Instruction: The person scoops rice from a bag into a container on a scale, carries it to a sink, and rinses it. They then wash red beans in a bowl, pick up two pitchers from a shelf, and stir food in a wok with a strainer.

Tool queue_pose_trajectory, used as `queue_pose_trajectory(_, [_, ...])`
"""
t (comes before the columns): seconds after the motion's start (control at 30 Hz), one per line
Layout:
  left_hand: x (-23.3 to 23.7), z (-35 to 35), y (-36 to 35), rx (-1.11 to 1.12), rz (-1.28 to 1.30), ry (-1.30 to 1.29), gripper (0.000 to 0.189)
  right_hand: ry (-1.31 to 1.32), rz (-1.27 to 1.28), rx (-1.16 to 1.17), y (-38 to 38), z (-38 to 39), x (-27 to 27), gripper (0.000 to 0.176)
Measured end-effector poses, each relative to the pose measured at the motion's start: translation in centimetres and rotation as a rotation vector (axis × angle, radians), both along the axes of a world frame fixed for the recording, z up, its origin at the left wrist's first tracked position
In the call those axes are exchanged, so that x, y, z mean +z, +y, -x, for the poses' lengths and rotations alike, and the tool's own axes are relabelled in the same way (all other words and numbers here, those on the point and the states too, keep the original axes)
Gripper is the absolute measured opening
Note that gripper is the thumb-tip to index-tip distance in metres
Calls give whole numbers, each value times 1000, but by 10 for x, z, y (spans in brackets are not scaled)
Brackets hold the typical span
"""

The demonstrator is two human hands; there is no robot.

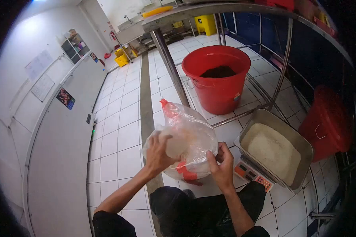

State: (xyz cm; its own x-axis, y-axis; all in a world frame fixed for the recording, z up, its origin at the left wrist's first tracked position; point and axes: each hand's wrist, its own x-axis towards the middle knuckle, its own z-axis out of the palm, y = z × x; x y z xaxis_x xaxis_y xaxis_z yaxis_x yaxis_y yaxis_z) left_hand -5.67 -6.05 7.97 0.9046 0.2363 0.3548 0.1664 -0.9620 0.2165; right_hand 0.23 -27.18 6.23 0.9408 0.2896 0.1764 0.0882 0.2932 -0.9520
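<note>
Left hand and right hand are both on a clear plastic bag mid-frame. Red bucket's upper right of center, and there's a metal tray of pale grains kinda parked on a scale, lower right.

The readout on the scale is too small to read.

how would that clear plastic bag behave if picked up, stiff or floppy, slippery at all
The plastic bag is probably floppy, since its thin film is creased and wrinkled. It may feel somewhat slippery, judging by its glossy shine.
</note>
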Motion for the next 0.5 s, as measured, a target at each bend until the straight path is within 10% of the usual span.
queue_pose_trajectory(0.33, [-108, -35, 59, -491, -491, 61, 78, -91, 285, -34, 12, -5, -11, 26])
queue_pose_trajectory(0.4, [-58, -39, 41, -435, 31, 357, 60, 74, 362, -55, 7, -9, -2, 22])
queue_pose_trajectory(0.5, [10, -52, 10, -298, 177, 71, 22, 220, 351, -161, -16, -15, 16, 17])
